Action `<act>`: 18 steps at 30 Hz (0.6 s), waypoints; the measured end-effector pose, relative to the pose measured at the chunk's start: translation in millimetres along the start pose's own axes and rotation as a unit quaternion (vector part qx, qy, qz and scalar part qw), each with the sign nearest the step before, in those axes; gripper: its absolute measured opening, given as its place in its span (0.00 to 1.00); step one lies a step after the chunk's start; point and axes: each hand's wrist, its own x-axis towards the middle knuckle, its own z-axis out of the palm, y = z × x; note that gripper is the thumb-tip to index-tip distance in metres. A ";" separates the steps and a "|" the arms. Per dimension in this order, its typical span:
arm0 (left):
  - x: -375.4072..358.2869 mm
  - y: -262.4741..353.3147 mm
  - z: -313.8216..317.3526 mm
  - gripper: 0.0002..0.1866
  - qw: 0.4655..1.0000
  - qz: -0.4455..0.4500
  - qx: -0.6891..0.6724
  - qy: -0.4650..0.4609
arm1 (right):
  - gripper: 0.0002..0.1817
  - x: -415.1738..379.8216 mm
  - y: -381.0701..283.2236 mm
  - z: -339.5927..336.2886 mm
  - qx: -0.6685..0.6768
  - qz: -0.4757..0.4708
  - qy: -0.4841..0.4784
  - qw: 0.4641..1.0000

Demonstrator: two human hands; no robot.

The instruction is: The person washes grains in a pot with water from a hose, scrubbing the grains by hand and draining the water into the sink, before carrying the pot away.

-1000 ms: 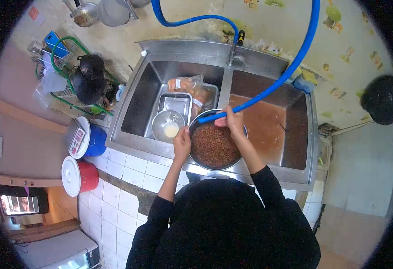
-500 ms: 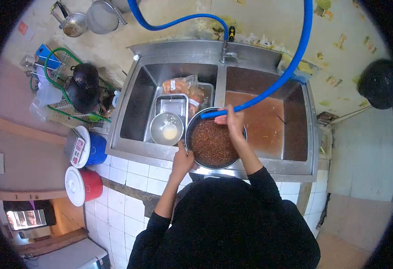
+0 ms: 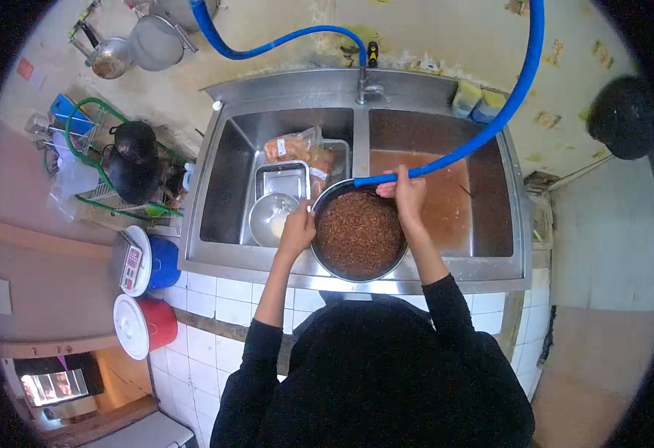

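Observation:
A round metal pot [image 3: 319,257] full of reddish-brown grains [image 3: 360,235] rests at the front of the double sink, over the divider. My left hand [image 3: 298,230] is closed on the pot's left rim. In my right hand [image 3: 407,196] is a thick blue hose [image 3: 454,158], gripped near its end, which lies over the pot's back rim. Left of the pot, a metal bowl [image 3: 261,216] with something pale in it is partly covered by my left hand. Behind that bowl sits a rectangular metal tray [image 3: 280,179].
Plastic bags of orange food [image 3: 288,147] lie in the left basin. Brownish water [image 3: 446,216] covers the right basin's floor. A tap [image 3: 368,89] stands at the back. Blue [image 3: 164,261] and red [image 3: 161,321] lidded buckets stand at left, a scale [image 3: 131,267] on one.
The hose end has shifted from over the grains to the pot's back rim. My left hand has moved up along the pot's left rim. The view has shifted slightly.

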 end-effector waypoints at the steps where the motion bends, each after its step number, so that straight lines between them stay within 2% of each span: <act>1: -5.1 -3.0 1.9 0.12 1.000 0.003 -0.001 -0.004 | 0.22 -5.6 2.1 3.8 0.035 -0.006 -0.016 0.999; 2: -11.8 -6.6 4.6 0.12 1.000 -0.005 -0.030 0.008 | 0.22 -10.4 8.6 10.0 0.035 -0.006 -0.011 0.999; 4: -27.2 -9.6 9.4 0.12 0.998 -0.011 -0.058 0.016 | 0.22 -19.2 20.9 25.0 0.068 0.019 -0.063 0.995; 5: -35.9 -9.9 11.0 0.13 0.993 -0.047 -0.109 0.018 | 0.21 -22.6 21.8 29.0 0.081 0.018 -0.068 0.994; 6: -43.7 -10.1 11.7 0.14 0.984 -0.084 -0.158 0.019 | 0.21 -20.9 21.6 27.3 0.083 0.018 -0.064 0.994; 8: -60.1 -11.7 16.9 0.14 0.978 -0.095 -0.186 0.016 | 0.21 -13.4 20.2 17.4 0.074 -0.011 -0.044 0.996; 10: -69.4 -1.8 19.7 0.15 0.961 -0.124 -0.245 0.015 | 0.21 -4.6 16.7 9.3 0.051 0.002 -0.017 0.999; 11: -74.3 8.4 16.7 0.19 0.902 -0.200 -0.380 -0.032 | 0.21 -3.3 16.9 8.1 0.047 0.005 -0.030 0.998; 13: -75.8 5.3 17.3 0.21 0.895 -0.197 -0.393 -0.070 | 0.21 -7.2 17.8 7.9 0.042 0.010 -0.039 0.998; 15: -72.6 -1.1 15.0 0.23 0.888 -0.192 -0.405 -0.104 | 0.22 -14.0 20.9 19.7 0.026 0.043 -0.106 0.993; 17: -62.9 -10.1 9.8 0.28 0.956 -0.147 -0.225 -0.117 | 0.22 -12.9 20.7 20.7 0.018 0.060 -0.141 0.988; 18: -56.1 -2.0 3.2 0.28 0.956 -0.147 -0.225 -0.117 | 0.22 -6.5 19.2 15.3 0.019 0.049 -0.110 0.993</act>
